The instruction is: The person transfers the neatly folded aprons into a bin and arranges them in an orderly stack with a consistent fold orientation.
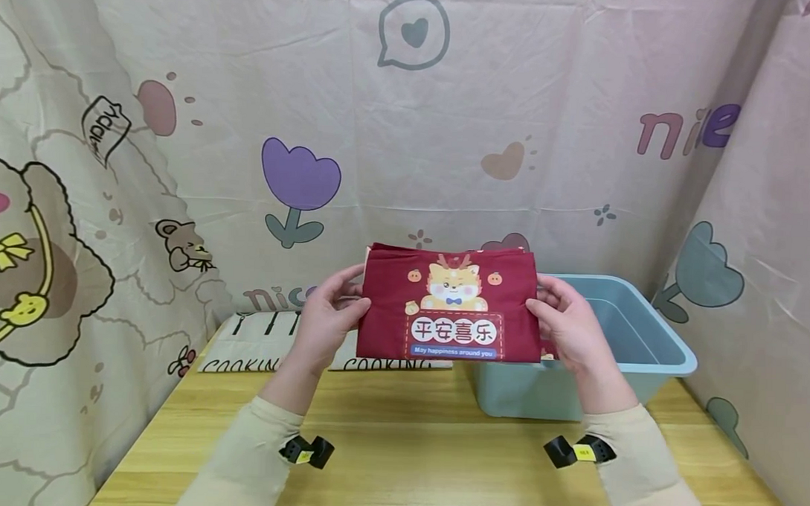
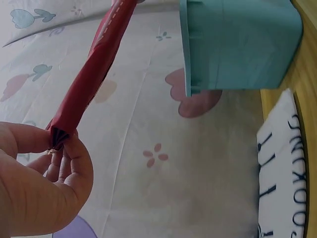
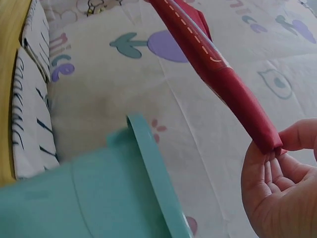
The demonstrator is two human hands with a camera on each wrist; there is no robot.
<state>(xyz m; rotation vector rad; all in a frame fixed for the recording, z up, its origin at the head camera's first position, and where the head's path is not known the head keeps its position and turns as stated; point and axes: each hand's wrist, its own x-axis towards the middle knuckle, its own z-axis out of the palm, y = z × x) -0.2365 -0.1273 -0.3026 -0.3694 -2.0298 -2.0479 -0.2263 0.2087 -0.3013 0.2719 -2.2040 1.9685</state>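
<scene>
A folded red cloth [image 1: 386, 297] is stretched between both hands in the head view, raised above the table. Its front bears a cartoon animal with antlers, Chinese characters and the words "May happiness around you". The left hand [image 1: 329, 317] pinches its left edge between thumb and fingers. On the opposite edge, the right hand [image 1: 573, 326] pinches it the same way. Seen edge-on in the left wrist view, the red cloth [image 2: 81, 91] shows stacked layers at the pinched end. The right wrist view has the red cloth [image 3: 237, 101] slanting up from thumb and fingertips.
Behind the right hand stands a blue-green plastic bin [image 1: 527, 395], with a bit of red patterned cloth [image 1: 547, 353] showing inside. Folded white cloths [image 1: 248, 344] printed "COOKING" lie along the back of the wooden table [image 1: 398, 446]. A printed curtain [image 1: 409, 134] hangs behind and at both sides.
</scene>
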